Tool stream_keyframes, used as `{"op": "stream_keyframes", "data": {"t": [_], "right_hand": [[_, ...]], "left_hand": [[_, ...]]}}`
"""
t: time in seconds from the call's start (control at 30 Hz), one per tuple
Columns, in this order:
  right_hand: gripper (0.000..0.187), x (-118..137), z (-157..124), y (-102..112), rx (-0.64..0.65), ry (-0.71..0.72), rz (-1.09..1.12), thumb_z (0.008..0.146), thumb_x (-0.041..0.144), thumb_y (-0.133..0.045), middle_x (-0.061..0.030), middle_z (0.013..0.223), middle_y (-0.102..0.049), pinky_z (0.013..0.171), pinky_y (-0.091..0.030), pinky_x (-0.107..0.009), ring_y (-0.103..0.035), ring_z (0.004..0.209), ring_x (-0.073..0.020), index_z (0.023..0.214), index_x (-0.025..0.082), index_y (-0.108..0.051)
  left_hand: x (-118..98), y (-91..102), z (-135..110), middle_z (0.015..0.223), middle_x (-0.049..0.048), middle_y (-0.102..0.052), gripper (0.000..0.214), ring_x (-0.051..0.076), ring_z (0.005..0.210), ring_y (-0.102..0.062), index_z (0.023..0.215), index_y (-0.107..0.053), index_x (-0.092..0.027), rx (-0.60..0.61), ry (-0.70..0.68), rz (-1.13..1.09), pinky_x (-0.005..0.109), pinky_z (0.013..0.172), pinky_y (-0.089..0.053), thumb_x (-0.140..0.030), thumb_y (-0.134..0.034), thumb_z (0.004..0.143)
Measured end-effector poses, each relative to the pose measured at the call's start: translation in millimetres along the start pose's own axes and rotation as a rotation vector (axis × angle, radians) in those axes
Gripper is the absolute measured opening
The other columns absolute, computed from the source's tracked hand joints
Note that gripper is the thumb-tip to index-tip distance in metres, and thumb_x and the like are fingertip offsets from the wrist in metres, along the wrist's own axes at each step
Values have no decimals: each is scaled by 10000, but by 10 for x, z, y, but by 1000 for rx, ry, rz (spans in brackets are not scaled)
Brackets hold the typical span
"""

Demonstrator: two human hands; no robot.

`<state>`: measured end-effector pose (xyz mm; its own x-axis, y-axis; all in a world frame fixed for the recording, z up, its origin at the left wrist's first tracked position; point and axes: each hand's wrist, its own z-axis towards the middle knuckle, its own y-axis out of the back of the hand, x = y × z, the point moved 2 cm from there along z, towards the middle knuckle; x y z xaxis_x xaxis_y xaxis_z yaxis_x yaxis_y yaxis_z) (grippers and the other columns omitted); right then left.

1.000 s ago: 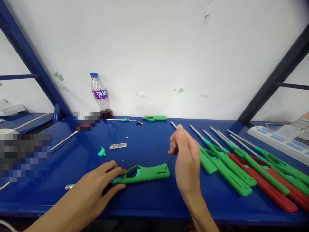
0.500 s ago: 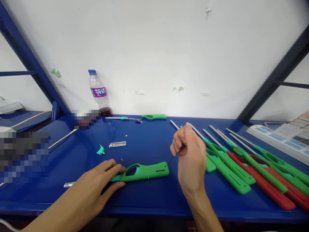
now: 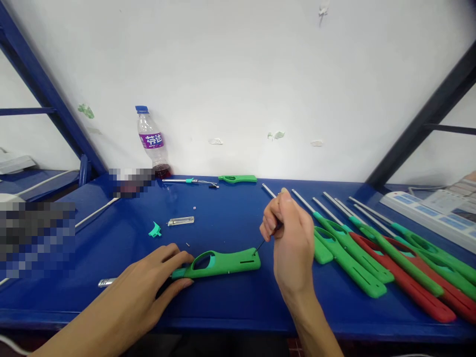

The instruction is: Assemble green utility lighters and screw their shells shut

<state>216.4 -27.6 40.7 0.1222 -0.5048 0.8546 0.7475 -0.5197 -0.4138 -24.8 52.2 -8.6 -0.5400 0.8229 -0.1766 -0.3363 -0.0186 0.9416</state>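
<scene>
A green long-necked gas lighter lies on its side on the blue table. My left hand is closed around its neck, and the silver nozzle tip sticks out on the far side of the wrist. My right hand is closed on a thin screwdriver; only the dark shaft shows, the handle being hidden in the fist. Its tip touches the small hole at the butt end of the lighter's handle. Beyond my left hand are a teal trigger piece and a clear fuel tank.
Several green and red lighters lie fanned out on the right. By the wall are a green handle shell, a metal tube with wires and a leaning bottle. A white power strip is at far right.
My right hand has shifted slightly left, bringing the screwdriver's tip from the edge of the handle's end onto its hole. My left hand and the lighter stay in place.
</scene>
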Motion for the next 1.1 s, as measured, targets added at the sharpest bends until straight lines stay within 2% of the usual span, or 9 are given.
{"op": "stream_keyframes", "data": {"t": [0.13, 0.4, 0.6, 0.87, 1.1], "right_hand": [[573, 14, 8, 8, -9, 17, -60, 1036, 579, -648, 51, 677, -321, 478, -272, -300, -249, 577, -134, 656, 251, -371], [557, 53, 28, 27, -43, 66, -254, 1087, 544, -545, 36, 643, -404, 529, -383, -302, -397, 573, -144, 631, 249, -424], [488, 66, 112, 143, 24, 44, -332, 1097, 459, -520, 34, 672, -423, 557, -480, -292, -426, 615, -158, 661, 256, -431], [479, 52, 160, 202, 15, 84, -374, 1106, 464, -512, 38, 684, -424, 578, -473, -301, -438, 614, -153, 681, 255, -443], [431, 50, 150, 224, 5, 80, -401, 1100, 472, -521, 37, 672, -476, 581, -491, -280, -477, 607, -145, 749, 237, -609]], "left_hand": [[6, 6, 7, 1203, 55, -821, 460, 312, 1057, -818, 1269, -787, -326, 18, 17, -27, 369, 845, -679, -610, -466, 1104], [69, -46, -16, 1210, 56, -790, 416, 288, 1054, -803, 1293, -771, -335, 52, 56, -131, 358, 918, -646, -594, -515, 1093], [71, -42, 6, 1202, 51, -787, 372, 288, 1043, -802, 1262, -771, -326, 59, 69, -158, 355, 904, -640, -561, -546, 1083], [55, 6, 69, 1166, 51, -795, 368, 291, 1041, -804, 1231, -767, -308, 96, 75, -171, 356, 895, -647, -537, -518, 1084], [75, -28, 45, 1187, 61, -800, 399, 310, 1074, -800, 1254, -765, -316, 82, 64, -155, 371, 902, -648, -572, -512, 1083]]}}
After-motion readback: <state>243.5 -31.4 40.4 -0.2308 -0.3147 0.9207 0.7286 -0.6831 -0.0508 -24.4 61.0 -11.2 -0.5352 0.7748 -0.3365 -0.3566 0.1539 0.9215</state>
